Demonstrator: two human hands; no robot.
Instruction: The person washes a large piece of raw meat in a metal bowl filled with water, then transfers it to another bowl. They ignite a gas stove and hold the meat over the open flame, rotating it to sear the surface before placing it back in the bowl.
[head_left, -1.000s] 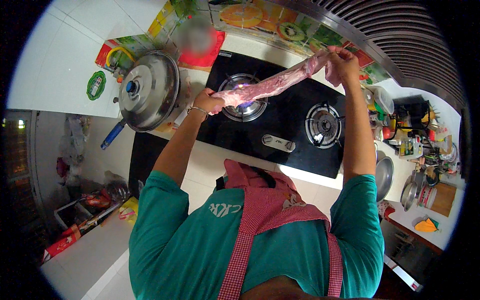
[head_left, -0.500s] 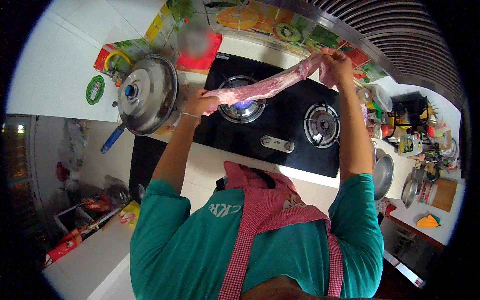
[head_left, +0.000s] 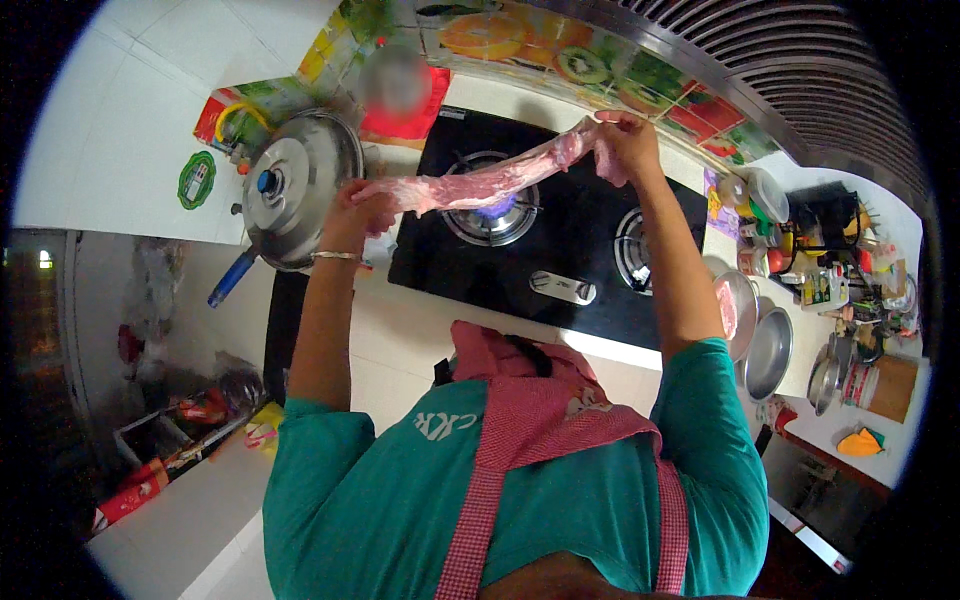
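Note:
A long strip of raw meat (head_left: 470, 188), pink with pale fat, hangs stretched between my two hands. My left hand (head_left: 362, 208) is closed around its left end, beside the lidded wok. My right hand (head_left: 630, 148) grips the other end, higher and farther back. Under the meat, the left burner (head_left: 492, 222) of the black gas stove (head_left: 450, 262) burns with a blue flame. The strip passes above the flame, and the gap between them is hard to judge. My right forearm partly covers the right burner (head_left: 632, 250), where I see no flame.
A wok with a domed metal lid (head_left: 300, 190) and blue handle stands left of the stove. On the right, a metal bowl (head_left: 768, 352) sits beside a pan holding a piece of meat (head_left: 727, 308). Jars and bottles crowd the right counter. A range hood (head_left: 800, 90) overhangs the back right.
Both hands have moved left with the meat strip, my right hand also slightly lower. The pan with the piece of meat at the right now shows past my right arm.

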